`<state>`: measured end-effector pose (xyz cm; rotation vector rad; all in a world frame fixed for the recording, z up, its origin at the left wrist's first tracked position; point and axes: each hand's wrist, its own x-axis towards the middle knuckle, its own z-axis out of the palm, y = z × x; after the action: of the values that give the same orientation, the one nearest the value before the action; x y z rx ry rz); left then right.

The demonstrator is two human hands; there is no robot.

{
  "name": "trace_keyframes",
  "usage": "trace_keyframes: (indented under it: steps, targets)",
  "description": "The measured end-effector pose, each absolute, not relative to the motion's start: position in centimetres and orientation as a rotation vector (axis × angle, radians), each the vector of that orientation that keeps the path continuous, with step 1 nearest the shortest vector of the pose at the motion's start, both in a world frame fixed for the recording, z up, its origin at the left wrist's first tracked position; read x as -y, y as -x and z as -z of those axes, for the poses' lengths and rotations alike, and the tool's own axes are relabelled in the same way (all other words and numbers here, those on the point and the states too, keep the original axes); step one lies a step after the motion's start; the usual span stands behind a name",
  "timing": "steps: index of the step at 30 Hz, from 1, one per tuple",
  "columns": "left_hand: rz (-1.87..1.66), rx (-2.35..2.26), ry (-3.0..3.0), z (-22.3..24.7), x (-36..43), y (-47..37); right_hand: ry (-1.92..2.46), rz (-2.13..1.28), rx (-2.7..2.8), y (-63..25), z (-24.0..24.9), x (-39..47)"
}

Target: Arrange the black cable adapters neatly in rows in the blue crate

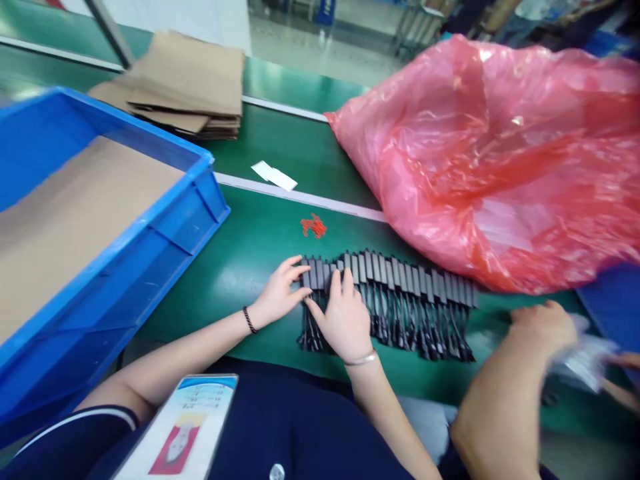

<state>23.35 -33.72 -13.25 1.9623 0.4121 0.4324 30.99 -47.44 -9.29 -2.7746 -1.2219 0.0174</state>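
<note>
The green bench [250, 233] bears everything. A pink plastic bag [500, 147] slumps at its right, behind a co-worker's hand [543, 327]. At left sits a blue bin [165, 233] floored with cardboard, probably within reach yet off the working strip; flattened cardboard [185, 73] is stacked beyond it.

The row of black units [400, 277] lies directly before the person, bodies side by side, likely to keep the leads from tangling. The bodies are slim, matt, dark grey-black blocks; thin cables trail toward the person, ending in dark plugs.

The right hand [347, 323] lies over the row; I cannot tell whether its grip pinches a unit. The left hand [280, 290], grip parted, rests fingertips and thumb against the row's left end, perhaps bracing it.

Beyond lie 2 white slips [280, 179] and a small heap of red pieces [314, 227].
</note>
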Motion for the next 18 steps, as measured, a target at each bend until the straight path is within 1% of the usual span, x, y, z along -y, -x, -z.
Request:
trace_keyframes:
  steps: [4,7,9,12,14,15,16,18]
  targets:
    - [-0.501,-0.463,-2.058,11.1,32.6,-21.6,2.689,0.108,1.379,-31.0,8.4,48.8]
    - [-0.589,-0.540,-2.129,8.5,31.5,-18.0,2.354,0.215,1.635,-31.5,8.7,49.1]
    - [-0.621,-0.608,-2.159,6.2,31.6,-14.6,2.029,0.170,1.912,-31.3,8.9,48.9]
    - [-0.627,-0.686,-2.223,2.0,32.4,-8.8,1.599,-0.013,2.285,-30.3,9.4,48.5]
    - [-0.733,-0.784,-2.346,-1.4,32.1,-5.2,1.465,-0.105,2.382,-29.5,9.9,48.2]
    - [-0.853,-0.872,-2.416,-3.0,31.5,-3.6,1.433,-0.132,2.390,-29.1,10.2,48.0]
    - [-0.972,-0.994,-2.471,-4.5,30.4,-2.1,1.399,-0.150,2.388,-28.8,10.6,47.9]
    - [-1.041,-1.254,-2.444,-6.6,27.0,0.8,1.306,-0.173,2.379,-28.3,11.6,47.9]
